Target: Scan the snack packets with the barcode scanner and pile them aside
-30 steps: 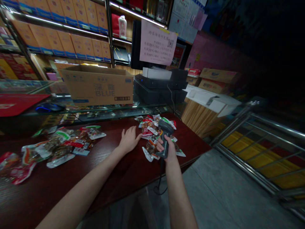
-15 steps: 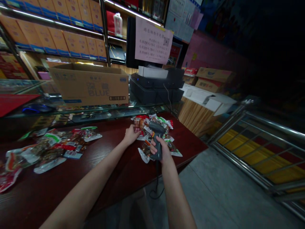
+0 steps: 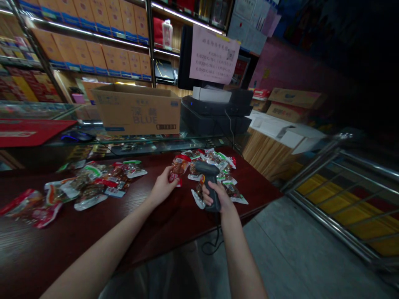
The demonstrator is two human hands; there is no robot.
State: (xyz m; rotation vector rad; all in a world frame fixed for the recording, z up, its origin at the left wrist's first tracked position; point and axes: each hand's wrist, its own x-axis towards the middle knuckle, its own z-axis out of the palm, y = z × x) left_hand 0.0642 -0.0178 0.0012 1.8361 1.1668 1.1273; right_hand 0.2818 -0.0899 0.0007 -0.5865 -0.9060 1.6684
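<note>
My right hand [image 3: 217,195] is wrapped round the grip of a dark barcode scanner [image 3: 207,169], its head pointing left and its cord hanging down past the table edge. Between the fingers of my left hand [image 3: 164,186] is a red-and-clear snack packet [image 3: 181,165] with brown food inside, held just left of the scanner. Behind and beneath the scanner lies a pile of similar snack packets [image 3: 229,189] on the dark red table [image 3: 140,232]. Another spread of packets [image 3: 90,187] lies on the table's left side.
A glass counter runs behind the table, bearing an open cardboard box [image 3: 137,110], a mouse [image 3: 77,136], a red sheet [image 3: 34,132] and a black machine [image 3: 215,118]. Metal railing [image 3: 336,187] stands at the right, past the table's edge.
My left hand has drawn the red snack packet left, away from the pile. The scanner stays in my right hand over the packets. The view has swung slightly left.
</note>
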